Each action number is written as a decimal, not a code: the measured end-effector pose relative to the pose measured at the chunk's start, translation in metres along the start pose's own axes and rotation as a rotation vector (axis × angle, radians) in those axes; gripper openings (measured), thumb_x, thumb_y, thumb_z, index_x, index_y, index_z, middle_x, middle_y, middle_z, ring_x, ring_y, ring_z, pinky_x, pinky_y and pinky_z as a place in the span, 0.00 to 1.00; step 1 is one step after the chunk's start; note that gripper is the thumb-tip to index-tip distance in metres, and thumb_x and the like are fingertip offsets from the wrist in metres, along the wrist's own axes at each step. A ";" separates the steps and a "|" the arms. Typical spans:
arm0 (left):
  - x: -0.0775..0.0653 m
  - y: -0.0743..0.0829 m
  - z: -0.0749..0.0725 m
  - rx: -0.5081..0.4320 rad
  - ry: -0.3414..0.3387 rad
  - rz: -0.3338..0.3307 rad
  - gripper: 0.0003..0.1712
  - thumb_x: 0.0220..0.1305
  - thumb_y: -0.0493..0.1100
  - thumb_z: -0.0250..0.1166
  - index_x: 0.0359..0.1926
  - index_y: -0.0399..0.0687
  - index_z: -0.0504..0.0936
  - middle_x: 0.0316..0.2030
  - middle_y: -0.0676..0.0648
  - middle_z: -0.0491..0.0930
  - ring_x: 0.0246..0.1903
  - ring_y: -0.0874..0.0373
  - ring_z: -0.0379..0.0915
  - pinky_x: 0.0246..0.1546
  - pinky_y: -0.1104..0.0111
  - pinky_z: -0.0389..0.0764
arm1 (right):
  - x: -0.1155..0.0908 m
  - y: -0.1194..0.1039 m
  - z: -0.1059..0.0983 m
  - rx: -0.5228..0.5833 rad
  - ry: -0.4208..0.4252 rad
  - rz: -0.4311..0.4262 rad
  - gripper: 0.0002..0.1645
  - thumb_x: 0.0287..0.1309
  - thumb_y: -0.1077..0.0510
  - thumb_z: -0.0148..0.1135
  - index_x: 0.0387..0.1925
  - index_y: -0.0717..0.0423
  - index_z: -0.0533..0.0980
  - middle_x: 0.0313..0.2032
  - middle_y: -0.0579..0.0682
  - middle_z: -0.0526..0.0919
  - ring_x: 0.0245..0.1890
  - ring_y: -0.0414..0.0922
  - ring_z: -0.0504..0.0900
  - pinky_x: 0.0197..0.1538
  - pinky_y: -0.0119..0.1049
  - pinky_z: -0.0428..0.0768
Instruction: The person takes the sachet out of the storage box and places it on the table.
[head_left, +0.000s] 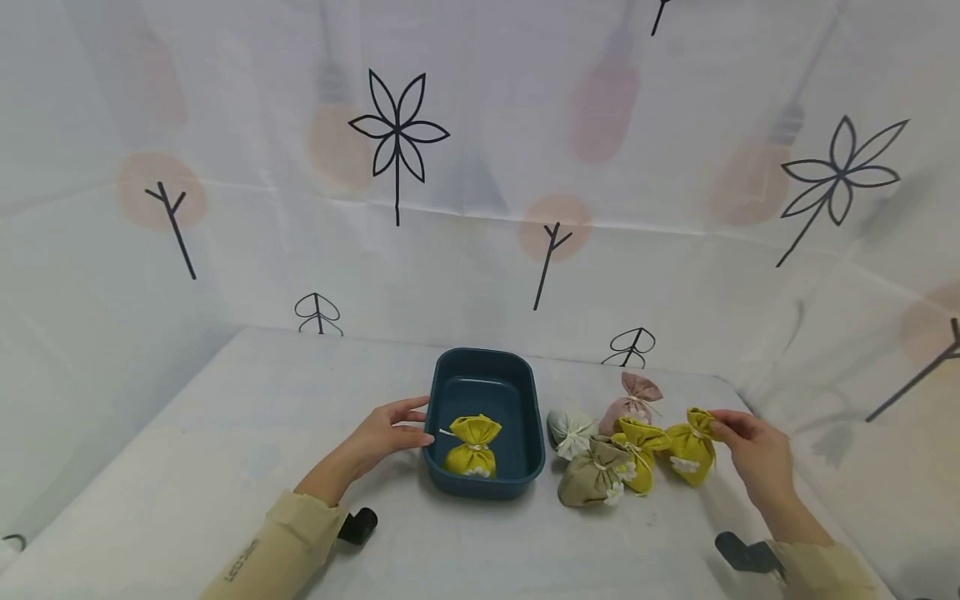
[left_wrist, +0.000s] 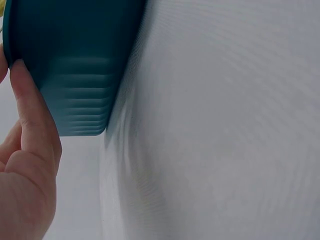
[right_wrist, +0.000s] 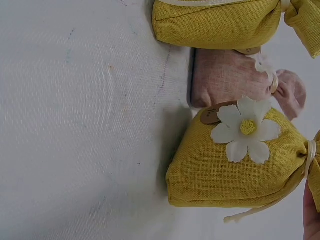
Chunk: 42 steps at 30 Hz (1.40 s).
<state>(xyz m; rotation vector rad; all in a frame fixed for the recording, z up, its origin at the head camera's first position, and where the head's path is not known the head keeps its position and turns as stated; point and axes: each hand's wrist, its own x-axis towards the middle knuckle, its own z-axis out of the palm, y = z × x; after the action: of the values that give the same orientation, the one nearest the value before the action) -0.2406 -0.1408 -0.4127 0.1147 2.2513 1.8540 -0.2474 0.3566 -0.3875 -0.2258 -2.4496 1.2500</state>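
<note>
A dark teal rectangular bin [head_left: 528, 396] stands on the table with one yellow drawstring sachet [head_left: 472, 454] lying in its near end. My left hand [head_left: 386, 437] touches the bin's left side near the rim, its fingers fairly straight; in the left wrist view the fingertips meet the ribbed wall [left_wrist: 75, 85]. At the right, my right hand [head_left: 753, 454] pinches the gathered top of another yellow sachet [head_left: 692, 454]. That sachet hangs upright with a white flower [right_wrist: 247, 128] on its front. Only a sliver of the right-hand fingers [right_wrist: 311, 212] shows in the right wrist view.
Between bin and right hand sit several sachets: a grey one [head_left: 572, 433], a pink one [head_left: 626, 410], a brown one [head_left: 588, 482] and a yellow one [head_left: 641, 458]. White patterned cloth [head_left: 480, 275] rises behind the table and along both sides.
</note>
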 end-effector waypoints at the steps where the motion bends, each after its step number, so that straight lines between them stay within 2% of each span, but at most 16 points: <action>1: 0.000 0.000 0.000 0.000 0.001 0.000 0.39 0.53 0.41 0.71 0.66 0.50 0.66 0.55 0.41 0.71 0.49 0.52 0.73 0.49 0.59 0.76 | 0.000 -0.001 0.000 -0.017 -0.015 -0.007 0.22 0.63 0.54 0.58 0.47 0.69 0.75 0.36 0.48 0.81 0.30 0.28 0.73 0.31 0.20 0.72; 4: 0.001 0.000 0.000 0.003 0.003 -0.004 0.39 0.53 0.41 0.71 0.66 0.51 0.66 0.55 0.42 0.71 0.48 0.52 0.73 0.49 0.59 0.76 | 0.004 0.004 0.003 0.013 -0.020 0.022 0.21 0.62 0.54 0.58 0.48 0.69 0.75 0.37 0.50 0.81 0.30 0.30 0.74 0.32 0.23 0.73; 8: 0.000 0.000 0.000 0.003 0.012 -0.015 0.39 0.52 0.42 0.71 0.66 0.53 0.67 0.54 0.43 0.72 0.48 0.52 0.73 0.48 0.59 0.76 | 0.014 0.020 0.007 0.021 -0.012 0.033 0.22 0.60 0.50 0.61 0.46 0.64 0.77 0.38 0.50 0.82 0.32 0.34 0.75 0.31 0.32 0.74; 13: 0.000 0.000 -0.001 0.009 0.018 -0.012 0.39 0.52 0.41 0.71 0.66 0.53 0.66 0.54 0.43 0.72 0.48 0.52 0.73 0.48 0.58 0.76 | 0.018 0.030 0.010 0.036 -0.024 0.030 0.23 0.58 0.47 0.62 0.46 0.62 0.78 0.39 0.50 0.82 0.33 0.36 0.76 0.32 0.33 0.75; 15: 0.001 0.000 -0.001 0.010 0.018 -0.010 0.40 0.52 0.42 0.71 0.66 0.53 0.66 0.54 0.43 0.72 0.48 0.52 0.73 0.48 0.58 0.76 | 0.015 0.025 0.010 0.051 -0.027 0.028 0.24 0.58 0.49 0.62 0.47 0.64 0.77 0.40 0.53 0.81 0.34 0.36 0.76 0.35 0.31 0.75; 16: 0.001 -0.001 -0.001 0.011 0.016 -0.010 0.40 0.52 0.42 0.72 0.66 0.53 0.66 0.54 0.43 0.72 0.47 0.53 0.73 0.49 0.58 0.76 | 0.012 0.021 0.010 0.041 -0.034 0.017 0.25 0.59 0.48 0.61 0.48 0.65 0.76 0.41 0.54 0.81 0.33 0.35 0.75 0.38 0.33 0.75; 21: 0.000 0.000 -0.001 0.016 0.013 -0.008 0.40 0.52 0.42 0.72 0.66 0.52 0.66 0.54 0.42 0.72 0.47 0.53 0.74 0.49 0.58 0.75 | 0.002 0.004 0.005 -0.014 -0.053 0.000 0.28 0.60 0.47 0.59 0.52 0.67 0.74 0.41 0.49 0.80 0.32 0.25 0.73 0.37 0.23 0.74; 23: 0.000 0.000 0.000 0.020 0.013 -0.007 0.40 0.52 0.42 0.72 0.66 0.52 0.66 0.54 0.42 0.72 0.46 0.53 0.74 0.49 0.58 0.75 | -0.001 0.001 0.003 -0.055 -0.064 0.002 0.31 0.61 0.46 0.58 0.54 0.67 0.73 0.43 0.49 0.80 0.32 0.23 0.71 0.35 0.19 0.72; 25: -0.001 0.001 0.000 0.021 0.013 -0.007 0.39 0.52 0.42 0.71 0.66 0.52 0.67 0.54 0.42 0.72 0.46 0.53 0.74 0.49 0.58 0.75 | -0.004 -0.001 0.001 -0.077 -0.062 0.021 0.32 0.60 0.44 0.59 0.55 0.66 0.72 0.46 0.54 0.79 0.33 0.22 0.70 0.35 0.19 0.72; 29: -0.001 0.002 0.000 0.016 0.014 -0.012 0.40 0.52 0.42 0.72 0.66 0.52 0.66 0.54 0.42 0.72 0.45 0.53 0.75 0.48 0.59 0.76 | -0.007 -0.004 -0.001 -0.109 -0.042 0.057 0.35 0.58 0.41 0.59 0.56 0.63 0.72 0.51 0.60 0.77 0.33 0.23 0.69 0.39 0.28 0.76; 32: -0.001 0.002 0.000 0.012 0.016 -0.013 0.40 0.51 0.43 0.72 0.66 0.51 0.66 0.53 0.43 0.72 0.45 0.54 0.75 0.48 0.59 0.76 | -0.009 -0.005 -0.004 -0.088 -0.015 0.053 0.35 0.56 0.41 0.62 0.55 0.63 0.72 0.47 0.54 0.80 0.32 0.22 0.70 0.38 0.25 0.75; 35: -0.001 0.002 0.000 0.013 0.017 -0.015 0.40 0.51 0.43 0.72 0.66 0.51 0.66 0.53 0.43 0.72 0.44 0.54 0.75 0.48 0.59 0.76 | -0.012 -0.006 -0.007 -0.067 0.006 0.037 0.34 0.55 0.43 0.63 0.55 0.64 0.73 0.41 0.43 0.80 0.32 0.20 0.70 0.32 0.16 0.70; 38: 0.000 0.002 0.000 0.013 0.018 -0.017 0.40 0.51 0.42 0.72 0.66 0.52 0.67 0.53 0.43 0.72 0.44 0.54 0.75 0.48 0.59 0.76 | -0.015 -0.010 -0.009 -0.064 0.012 0.044 0.35 0.55 0.43 0.64 0.55 0.64 0.72 0.40 0.38 0.79 0.32 0.19 0.69 0.31 0.15 0.69; 42: 0.000 0.002 0.000 0.006 0.021 -0.020 0.40 0.51 0.41 0.72 0.66 0.52 0.67 0.52 0.44 0.73 0.45 0.53 0.74 0.48 0.59 0.76 | -0.020 -0.015 -0.010 -0.073 0.012 0.072 0.35 0.55 0.42 0.63 0.56 0.63 0.72 0.42 0.42 0.80 0.32 0.20 0.69 0.32 0.16 0.70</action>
<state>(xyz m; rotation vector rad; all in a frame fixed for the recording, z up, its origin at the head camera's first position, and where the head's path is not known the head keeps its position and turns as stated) -0.2410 -0.1406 -0.4107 0.0745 2.2639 1.8466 -0.2249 0.3492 -0.3751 -0.3436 -2.4995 1.1855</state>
